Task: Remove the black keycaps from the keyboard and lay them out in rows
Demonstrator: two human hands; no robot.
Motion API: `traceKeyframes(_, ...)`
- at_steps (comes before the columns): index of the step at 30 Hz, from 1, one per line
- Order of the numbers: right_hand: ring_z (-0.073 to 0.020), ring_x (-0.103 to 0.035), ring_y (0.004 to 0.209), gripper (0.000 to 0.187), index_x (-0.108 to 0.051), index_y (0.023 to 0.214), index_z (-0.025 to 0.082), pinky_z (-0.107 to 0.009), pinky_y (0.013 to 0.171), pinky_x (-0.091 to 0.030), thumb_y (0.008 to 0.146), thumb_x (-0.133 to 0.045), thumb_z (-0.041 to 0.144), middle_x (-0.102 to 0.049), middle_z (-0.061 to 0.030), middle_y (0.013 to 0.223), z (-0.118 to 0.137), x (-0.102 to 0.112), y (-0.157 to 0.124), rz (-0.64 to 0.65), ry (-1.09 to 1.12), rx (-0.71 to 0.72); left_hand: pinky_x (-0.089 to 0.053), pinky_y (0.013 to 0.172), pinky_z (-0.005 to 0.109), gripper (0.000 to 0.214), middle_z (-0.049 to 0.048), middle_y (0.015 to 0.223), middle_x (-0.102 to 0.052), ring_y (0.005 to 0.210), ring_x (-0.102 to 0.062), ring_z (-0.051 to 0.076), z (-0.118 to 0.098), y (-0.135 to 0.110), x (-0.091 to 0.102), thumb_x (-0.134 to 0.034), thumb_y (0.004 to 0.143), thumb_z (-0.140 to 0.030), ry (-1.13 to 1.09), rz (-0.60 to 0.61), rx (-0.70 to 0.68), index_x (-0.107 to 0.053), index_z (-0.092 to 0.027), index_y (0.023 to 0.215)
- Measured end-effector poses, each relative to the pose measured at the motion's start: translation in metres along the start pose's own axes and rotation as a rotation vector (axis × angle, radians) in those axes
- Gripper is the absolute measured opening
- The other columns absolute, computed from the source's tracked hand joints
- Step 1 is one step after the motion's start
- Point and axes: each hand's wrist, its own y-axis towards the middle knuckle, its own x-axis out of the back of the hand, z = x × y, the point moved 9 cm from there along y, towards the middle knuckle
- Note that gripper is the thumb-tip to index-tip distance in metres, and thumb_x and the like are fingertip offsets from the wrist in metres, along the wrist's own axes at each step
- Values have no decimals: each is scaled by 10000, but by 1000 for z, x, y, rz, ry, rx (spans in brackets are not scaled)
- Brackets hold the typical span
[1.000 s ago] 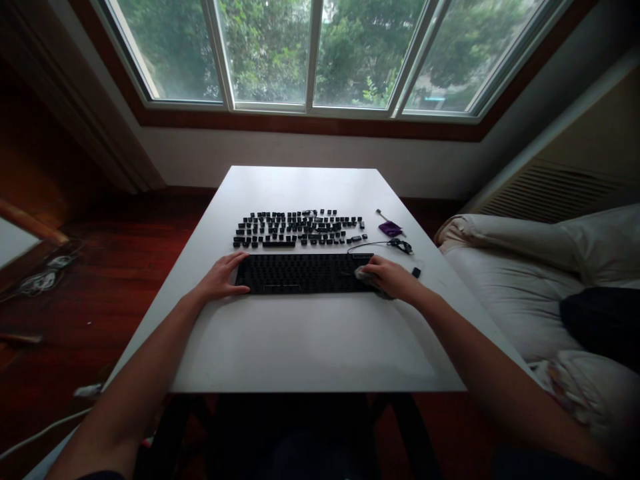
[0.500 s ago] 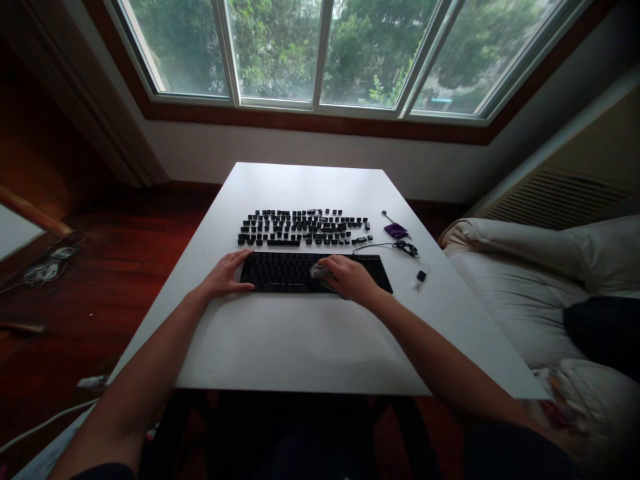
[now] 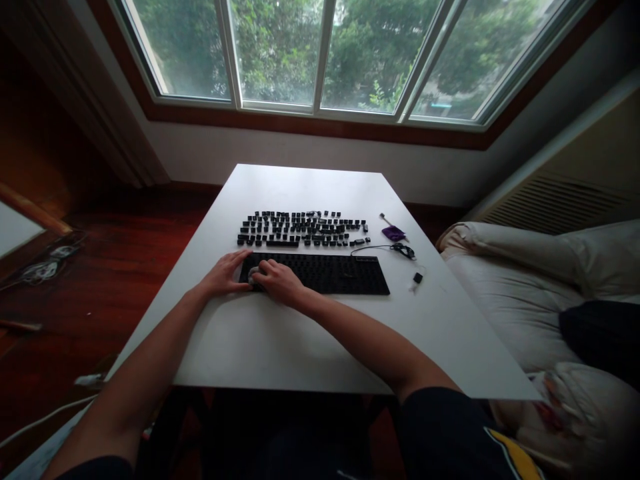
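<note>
A black keyboard (image 3: pixel 325 272) with its keycaps off lies flat on the white table. At its left end is my left hand (image 3: pixel 223 273), thumb by the front edge and fingers by the back edge, gripping it. My right hand (image 3: pixel 280 281) is closed on a crumpled greyish cloth (image 3: pixel 254 275), pressed against the keyboard's left part close to my left hand. How far the cloth reaches under my fingers is hidden. Behind the keyboard, loose black keycaps (image 3: pixel 285 230) stand in rows, among them a long spacebar (image 3: pixel 283 243).
On the table's right are a purple cloth pouch (image 3: pixel 393 233), a small brush-like stick (image 3: pixel 385 219), a coiled black cable (image 3: pixel 403 251) and a small black piece (image 3: pixel 417 277). The white table (image 3: pixel 280 347) faces a window. A cushioned sofa (image 3: pixel 505 293) stands to the right.
My right hand has moved left along the keyboard with the cloth, from right of the middle to the left end. My left hand has kept its place on the keyboard.
</note>
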Motion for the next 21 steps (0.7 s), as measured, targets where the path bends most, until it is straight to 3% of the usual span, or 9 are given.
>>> traceKeyframes(6, -220, -534, 1019, 232, -705, 1148, 236, -263, 740, -439, 988, -540, 204, -585, -103, 1148, -59, 18, -66, 34, 9, -179, -302, 1213, 537, 1017, 121, 1607, -393, 1459, -379, 362, -2, -1, 0, -741, 757, -673, -10, 11, 21, -320, -275, 1593)
traceKeyframes(12, -180, -576, 981, 277, -716, 1186, 259, -240, 785, -450, 974, -551, 192, -619, -88, 1120, -116, 47, -162, 2, -36, -363, -301, 1212, 529, 1009, 115, 1614, -381, 1462, -371, 358, 2, -2, -1, -729, 764, -683, -8, 8, 24, -318, -284, 1594)
traceKeyframes(16, -181, -603, 941, 301, -723, 1190, 254, -248, 793, -460, 975, -521, 192, -644, -96, 1143, -142, 65, -220, -1, -51, -458, -293, 1216, 530, 1009, 112, 1615, -380, 1467, -365, 354, 3, -2, -2, -731, 762, -684, -8, 7, 22, -318, -287, 1592)
traceKeyframes(21, -172, -627, 858, 328, -738, 1174, 265, -254, 754, -452, 934, -535, 171, -666, -89, 1137, -176, 78, -268, 46, -76, -547, -289, 1218, 533, 997, 110, 1617, -379, 1469, -364, 351, 1, -2, -2, -722, 772, -685, -1, 13, 22, -315, -291, 1591)
